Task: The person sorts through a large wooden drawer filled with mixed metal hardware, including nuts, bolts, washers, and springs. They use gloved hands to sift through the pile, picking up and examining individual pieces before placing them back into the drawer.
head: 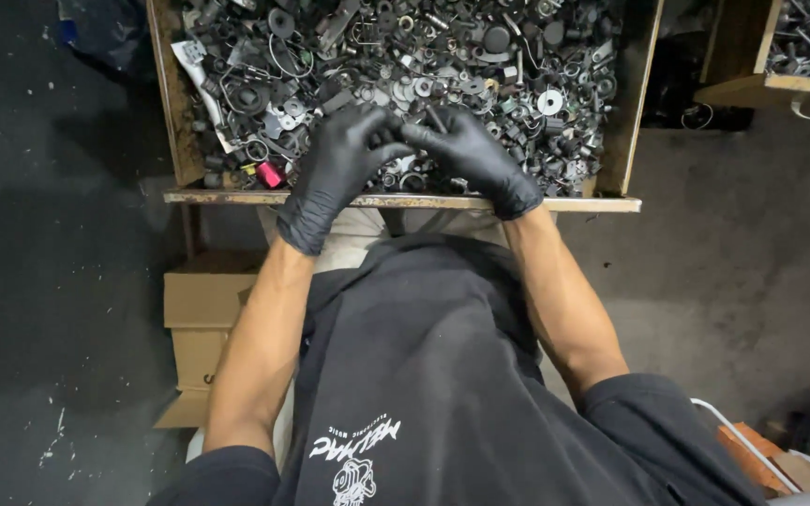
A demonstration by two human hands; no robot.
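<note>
Both my hands wear black gloves and meet over the near part of a wooden tray [396, 200] heaped with small dark metal parts [442, 56]: washers, rings, nuts, bolts. My left hand [337, 169] has its fingers curled toward the right one. My right hand [471, 155] pinches a short dark rod-like part [435, 118] at its fingertips, and the left fingertips touch the same spot. What else lies between the fingers is hidden by the gloves.
A small red piece [270, 174] lies in the tray's near left corner. A cardboard box [201, 309] stands on the dark floor below left. A second wooden tray of parts [780, 84] sits at the upper right. Wood scraps [780, 464] lie at the lower right.
</note>
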